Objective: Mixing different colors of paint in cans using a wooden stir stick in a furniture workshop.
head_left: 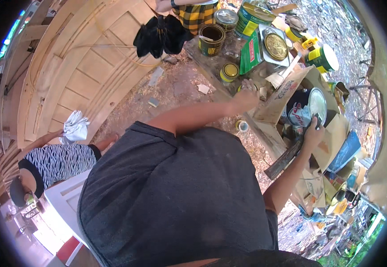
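While one open cardboard box [273,100] stands at the person's right, one big dark can [295,107], pale on top, sits inside it. One long dark tool [285,159], gripped in the closed right hand [313,134], beside the can. Left hand [246,99] reaching forward; whether gripping, I cannot tell. Near it: one small yellow-lidded can [229,72], one smaller open container [242,126].

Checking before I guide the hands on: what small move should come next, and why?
I'd probably ease the long dark tool a little clear of the large can: the right hand grips it close by the can's silver lid, while the left hand is away near a small gold-lidded can, so it isn't steadying the large one.
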Action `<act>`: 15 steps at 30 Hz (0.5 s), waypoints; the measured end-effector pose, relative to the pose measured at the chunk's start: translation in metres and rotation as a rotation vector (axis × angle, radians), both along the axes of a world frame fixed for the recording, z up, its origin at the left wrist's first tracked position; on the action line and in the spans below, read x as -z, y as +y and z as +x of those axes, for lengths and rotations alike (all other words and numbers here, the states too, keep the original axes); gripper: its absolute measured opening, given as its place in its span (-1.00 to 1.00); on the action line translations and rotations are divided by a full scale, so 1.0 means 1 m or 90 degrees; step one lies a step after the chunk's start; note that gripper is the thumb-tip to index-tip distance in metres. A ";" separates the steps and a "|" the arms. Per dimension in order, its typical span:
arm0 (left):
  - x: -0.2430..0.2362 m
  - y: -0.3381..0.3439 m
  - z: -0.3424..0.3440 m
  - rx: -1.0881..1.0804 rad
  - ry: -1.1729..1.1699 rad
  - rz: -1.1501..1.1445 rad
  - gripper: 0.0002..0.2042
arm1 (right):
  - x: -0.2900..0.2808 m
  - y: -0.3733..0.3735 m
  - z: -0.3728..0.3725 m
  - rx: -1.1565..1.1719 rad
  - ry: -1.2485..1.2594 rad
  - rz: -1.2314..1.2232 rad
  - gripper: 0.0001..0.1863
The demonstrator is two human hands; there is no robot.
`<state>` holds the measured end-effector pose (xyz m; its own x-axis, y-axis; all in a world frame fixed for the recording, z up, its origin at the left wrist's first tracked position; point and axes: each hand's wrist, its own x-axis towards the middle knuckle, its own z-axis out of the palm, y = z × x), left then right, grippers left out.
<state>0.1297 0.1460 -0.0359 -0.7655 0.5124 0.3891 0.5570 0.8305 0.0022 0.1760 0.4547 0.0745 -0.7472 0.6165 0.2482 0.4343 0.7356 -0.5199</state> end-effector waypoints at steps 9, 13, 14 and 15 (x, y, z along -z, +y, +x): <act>0.058 -0.013 -0.020 0.151 -0.314 0.139 -0.76 | -0.009 -0.014 -0.005 -0.076 0.018 -0.066 -0.41; 0.098 0.009 -0.021 0.096 -0.056 0.255 -0.81 | 0.013 0.023 0.003 -0.113 0.015 -0.047 -0.50; 0.088 0.014 -0.025 0.028 -0.053 0.286 -0.82 | 0.018 0.034 0.002 -0.133 -0.010 -0.107 -0.47; 0.081 0.013 -0.020 -0.070 -0.043 0.220 -0.83 | 0.002 0.005 0.006 -0.133 0.013 -0.123 -0.47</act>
<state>0.1093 0.1587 -0.1167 -0.8385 0.2733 0.4714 0.4539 0.8290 0.3267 0.1817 0.4599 0.0728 -0.8595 0.4864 0.1571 0.2714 0.6946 -0.6662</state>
